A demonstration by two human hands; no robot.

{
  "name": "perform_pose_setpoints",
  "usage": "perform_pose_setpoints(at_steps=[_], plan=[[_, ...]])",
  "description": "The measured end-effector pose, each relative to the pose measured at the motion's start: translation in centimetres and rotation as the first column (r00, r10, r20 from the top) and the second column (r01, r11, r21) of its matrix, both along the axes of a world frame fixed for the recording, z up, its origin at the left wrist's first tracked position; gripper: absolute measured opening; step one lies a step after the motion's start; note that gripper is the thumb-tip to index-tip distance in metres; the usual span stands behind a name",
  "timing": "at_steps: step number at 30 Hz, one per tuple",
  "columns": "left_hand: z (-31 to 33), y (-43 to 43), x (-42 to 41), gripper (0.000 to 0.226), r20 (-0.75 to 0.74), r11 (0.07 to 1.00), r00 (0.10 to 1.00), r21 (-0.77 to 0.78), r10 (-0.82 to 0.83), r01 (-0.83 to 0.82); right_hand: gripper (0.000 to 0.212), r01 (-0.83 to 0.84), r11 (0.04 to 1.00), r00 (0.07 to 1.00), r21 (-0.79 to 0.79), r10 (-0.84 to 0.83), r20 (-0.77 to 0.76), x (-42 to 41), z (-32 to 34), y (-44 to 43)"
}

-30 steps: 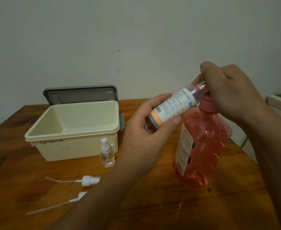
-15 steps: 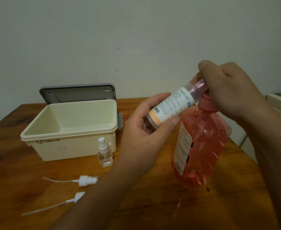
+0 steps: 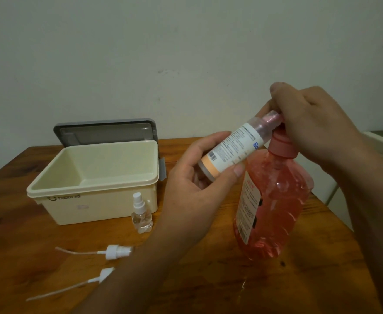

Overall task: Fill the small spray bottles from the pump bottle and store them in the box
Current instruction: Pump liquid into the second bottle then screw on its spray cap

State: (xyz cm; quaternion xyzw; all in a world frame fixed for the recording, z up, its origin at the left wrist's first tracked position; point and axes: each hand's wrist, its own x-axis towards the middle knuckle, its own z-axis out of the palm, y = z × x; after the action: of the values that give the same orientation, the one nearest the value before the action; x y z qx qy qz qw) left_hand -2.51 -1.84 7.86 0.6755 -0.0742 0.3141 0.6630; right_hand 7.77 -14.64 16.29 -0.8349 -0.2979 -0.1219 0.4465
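My left hand (image 3: 195, 184) grips a white-labelled small bottle (image 3: 235, 147), tilted with its open neck up against the pump head of the pink pump bottle (image 3: 272, 200). My right hand (image 3: 308, 125) is curled over that pump head and hides the nozzle. Pink liquid shows in the small bottle's neck. A tiny clear spray bottle (image 3: 140, 214) with its white sprayer on stands in front of the cream box (image 3: 90, 200), which is open and holds nothing.
Two loose white sprayer heads with dip tubes, one (image 3: 115, 252) and the other (image 3: 102, 274), lie on the wooden table (image 3: 16, 257) at front left. The box's grey lid (image 3: 104, 132) leans against the wall behind it. A white cabinet edge (image 3: 380, 143) sits at right.
Both hands and the two bottles hold nearly the same pose. The view has shifted slightly.
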Motion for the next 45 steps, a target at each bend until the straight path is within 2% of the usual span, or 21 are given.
perform_pose_setpoints(at_steps=[12,27,36,45], plan=[[-0.3,0.0,0.1,0.043,-0.006,1.000,1.000,-0.007,0.008,-0.008,0.055,-0.004,0.999,1.000,-0.038,0.003,-0.013,-0.1,-0.2,0.0],[-0.1,0.0,-0.2,0.044,-0.015,1.000,1.000,-0.002,0.009,-0.009,0.055,-0.024,0.998,1.000,0.057,0.023,0.019,-0.2,0.3,-0.1],[-0.4,0.0,0.1,0.043,-0.026,1.000,0.999,0.004,0.020,-0.020,0.052,0.003,1.000,1.000,-0.009,-0.003,0.018,-0.1,-0.5,0.1],[-0.4,0.1,-0.1,0.044,-0.022,1.000,1.000,-0.009,0.015,-0.015,0.055,-0.022,0.999,1.000,0.041,0.021,0.023,-0.1,0.1,0.2]])
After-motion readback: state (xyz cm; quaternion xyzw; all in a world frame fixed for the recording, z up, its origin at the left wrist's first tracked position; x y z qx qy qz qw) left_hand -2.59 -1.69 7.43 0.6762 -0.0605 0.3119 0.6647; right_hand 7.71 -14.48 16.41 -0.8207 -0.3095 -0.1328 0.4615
